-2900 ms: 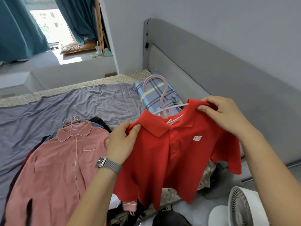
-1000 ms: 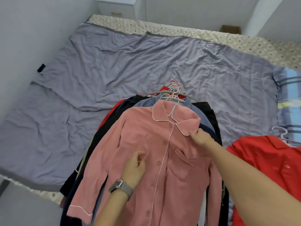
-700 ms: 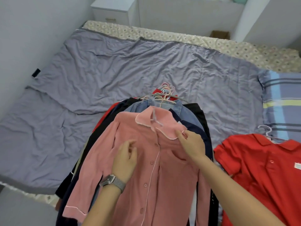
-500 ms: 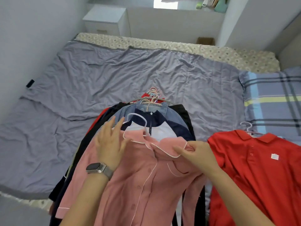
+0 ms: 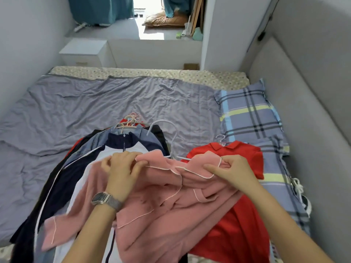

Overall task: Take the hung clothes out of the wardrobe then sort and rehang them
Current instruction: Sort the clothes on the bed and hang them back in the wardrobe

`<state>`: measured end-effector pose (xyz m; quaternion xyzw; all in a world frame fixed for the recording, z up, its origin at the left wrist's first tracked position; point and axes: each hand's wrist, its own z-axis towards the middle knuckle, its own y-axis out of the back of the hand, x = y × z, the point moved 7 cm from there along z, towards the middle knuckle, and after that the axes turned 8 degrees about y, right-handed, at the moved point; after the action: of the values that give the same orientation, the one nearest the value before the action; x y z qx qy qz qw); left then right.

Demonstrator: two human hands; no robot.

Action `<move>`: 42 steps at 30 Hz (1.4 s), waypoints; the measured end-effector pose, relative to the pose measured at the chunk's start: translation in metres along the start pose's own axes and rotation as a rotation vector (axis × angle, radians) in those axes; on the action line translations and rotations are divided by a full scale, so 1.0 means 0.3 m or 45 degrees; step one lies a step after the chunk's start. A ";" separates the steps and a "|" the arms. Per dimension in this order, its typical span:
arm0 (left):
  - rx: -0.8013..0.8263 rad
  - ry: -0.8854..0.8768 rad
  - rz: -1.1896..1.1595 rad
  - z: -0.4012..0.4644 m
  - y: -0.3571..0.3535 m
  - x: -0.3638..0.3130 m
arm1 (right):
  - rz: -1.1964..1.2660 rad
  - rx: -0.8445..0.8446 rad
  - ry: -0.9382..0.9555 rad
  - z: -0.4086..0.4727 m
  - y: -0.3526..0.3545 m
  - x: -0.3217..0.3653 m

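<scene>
Fingers of both hands are curled into the collar end of a pink piped pyjama shirt: the left hand bunches the cloth at the left shoulder, the right hand pinches the white-piped collar edge at the right shoulder. Neither holds anything else.

That shirt lies crumpled at the near middle of the bed, its long axis running from the collar at the hands back toward the person, the left sleeve trailing to the near left. It straddles two heaps: its left part rests on the pile of hung clothes, where a navy-and-white zip jacket lies uppermost, and its right part overlaps a red polo shirt lying to the right.

A pale blue hanger sticks out just beyond the collar, its hook pointing to the far side, between the two hands and a little nearer the left. My guess is the shirt goes onto the red polo, which lies nearer the right hand.

A plaid pillow sits far right. No label or writing is legible.
</scene>
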<state>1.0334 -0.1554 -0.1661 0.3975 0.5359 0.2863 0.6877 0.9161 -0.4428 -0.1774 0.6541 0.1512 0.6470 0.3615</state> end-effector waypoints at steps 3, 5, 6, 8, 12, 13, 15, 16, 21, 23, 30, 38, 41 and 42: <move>-0.014 -0.018 -0.007 -0.050 0.012 -0.101 | 0.006 -0.044 0.019 -0.066 0.115 0.009; -0.058 -0.031 0.006 -0.094 0.035 -0.176 | 0.016 -0.072 0.006 -0.109 0.189 0.019; -0.069 -0.042 0.001 -0.114 0.046 -0.211 | 0.016 -0.092 0.006 -0.129 0.226 0.029; -0.058 -0.062 -0.045 -0.142 0.062 -0.264 | 0.006 -0.130 0.014 -0.169 0.296 0.057; 0.018 -0.144 -0.164 -0.184 0.090 -0.332 | 0.015 -0.198 -0.002 -0.266 0.399 0.113; 0.019 -0.160 -0.174 -0.202 0.102 -0.343 | 0.021 -0.206 -0.012 -0.294 0.412 0.118; 0.018 -0.168 -0.187 -0.249 0.125 -0.354 | 0.001 -0.220 -0.030 -0.350 0.429 0.129; 0.028 -0.167 -0.196 -0.274 0.131 -0.356 | -0.011 -0.231 -0.039 -0.378 0.438 0.136; 0.164 -0.193 -0.243 -0.377 0.107 -0.354 | -0.102 -0.279 -0.053 -0.521 0.484 0.195; 0.173 -0.207 -0.239 -0.410 0.107 -0.372 | -0.143 -0.286 -0.085 -0.574 0.513 0.199; 0.063 -0.285 -0.328 -0.485 0.230 -0.533 | -0.317 -0.416 -0.012 -0.636 0.730 0.338; 0.261 -0.145 -0.308 -0.286 0.026 -0.598 | -0.382 -0.371 -0.105 -0.434 0.727 0.074; 0.344 -0.069 -0.201 -0.202 -0.164 -0.581 | -0.373 -0.247 -0.145 -0.331 0.606 -0.160; 0.363 -0.062 -0.166 -0.174 -0.214 -0.584 | -0.351 -0.244 -0.150 -0.302 0.583 -0.221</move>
<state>0.9353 -0.3200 -0.1375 0.4622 0.5790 0.1526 0.6541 0.7746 -0.5829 -0.1182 0.6267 0.1555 0.5632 0.5156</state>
